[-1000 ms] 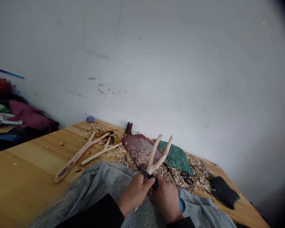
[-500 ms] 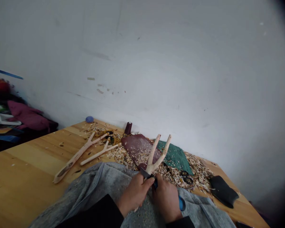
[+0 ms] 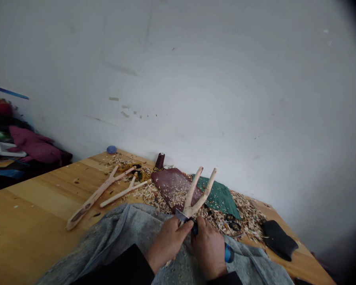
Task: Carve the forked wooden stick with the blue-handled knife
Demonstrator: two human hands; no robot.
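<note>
A peeled, Y-shaped forked stick [image 3: 192, 202] points up and away from me, its lower end wrapped by my left hand [image 3: 167, 239]. My right hand [image 3: 209, 247] is closed around the handle of a knife [image 3: 181, 215], whose blue butt end shows beyond the palm. The blade lies across the stick just below the fork, and my left thumb presses near the blade's base. Under both hands a grey cloth [image 3: 127, 233] is spread over my lap and the table edge.
Two more forked sticks [image 3: 91, 200] lie on the wooden table [image 3: 32, 213] at left. Wood shavings [image 3: 249, 213] cover a maroon sheet [image 3: 172, 184] and a green cloth [image 3: 221, 196]. Scissors [image 3: 234, 225], a black sheath-like piece [image 3: 279, 239] and a thread spool [image 3: 160, 160] lie around; a wall stands behind.
The forked stick's prongs have tipped slightly to the right. The knife and my right hand have shifted a little, with the blue handle end lower and farther right.
</note>
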